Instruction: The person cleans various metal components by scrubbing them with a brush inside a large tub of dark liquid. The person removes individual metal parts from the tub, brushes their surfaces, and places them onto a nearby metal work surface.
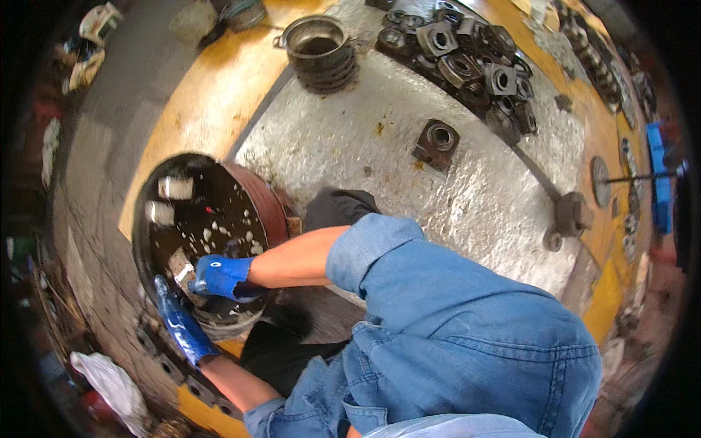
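Note:
Both my hands wear blue gloves and reach into a round dark basin (257, 196) with a rust-red wall, which holds black oily liquid flecked with white foam. My right hand (221, 277) is shut on a small pale metal part (182, 271) at the liquid's near edge. The sleeve on that arm is blue denim, rolled to the elbow. My left hand (177, 320) lies stretched along the basin's near rim, its fingertips close to the same part. Two pale blocks (175, 187) show in the liquid on the far side.
A ribbed metal pot (321, 47) stands at the back of the silver-grey bench. A pile of square dark housings (467, 66) lies at the back right, with a single one (436, 142) nearer. A dark cloth (339, 208) sits beside the basin. A white rag (109, 379) lies at lower left.

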Available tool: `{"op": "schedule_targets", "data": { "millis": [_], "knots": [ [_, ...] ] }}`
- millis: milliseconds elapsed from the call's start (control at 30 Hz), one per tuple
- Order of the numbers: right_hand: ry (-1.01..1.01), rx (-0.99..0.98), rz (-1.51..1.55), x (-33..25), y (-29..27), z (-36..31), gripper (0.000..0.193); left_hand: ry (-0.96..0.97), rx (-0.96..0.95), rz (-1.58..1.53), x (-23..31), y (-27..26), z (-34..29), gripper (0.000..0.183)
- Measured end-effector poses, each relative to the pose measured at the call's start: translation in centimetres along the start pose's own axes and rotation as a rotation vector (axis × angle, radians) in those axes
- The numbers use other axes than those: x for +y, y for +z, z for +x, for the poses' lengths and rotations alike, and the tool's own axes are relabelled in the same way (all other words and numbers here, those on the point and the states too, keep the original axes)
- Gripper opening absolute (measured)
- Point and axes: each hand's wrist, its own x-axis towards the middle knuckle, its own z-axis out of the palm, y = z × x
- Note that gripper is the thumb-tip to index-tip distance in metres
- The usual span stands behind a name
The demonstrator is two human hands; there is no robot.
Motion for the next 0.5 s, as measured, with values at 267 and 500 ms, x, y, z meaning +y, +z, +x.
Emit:
{"op": "schedule_targets", "data": {
  "millis": [267, 500],
  "knots": [
    [0.165, 0.524, 0.323, -12.3, -23.1, -9.0, 0.049, 0.24, -0.518, 0.141, 15.1, 23.4, 1.4, 0.042],
    [-0.208, 1.692, -0.07, -6.2, -42.4, -18.6, 0.023, 0.972, -0.88, 0.772, 26.8, 44.4, -9.2, 0.06]
  ]
}}
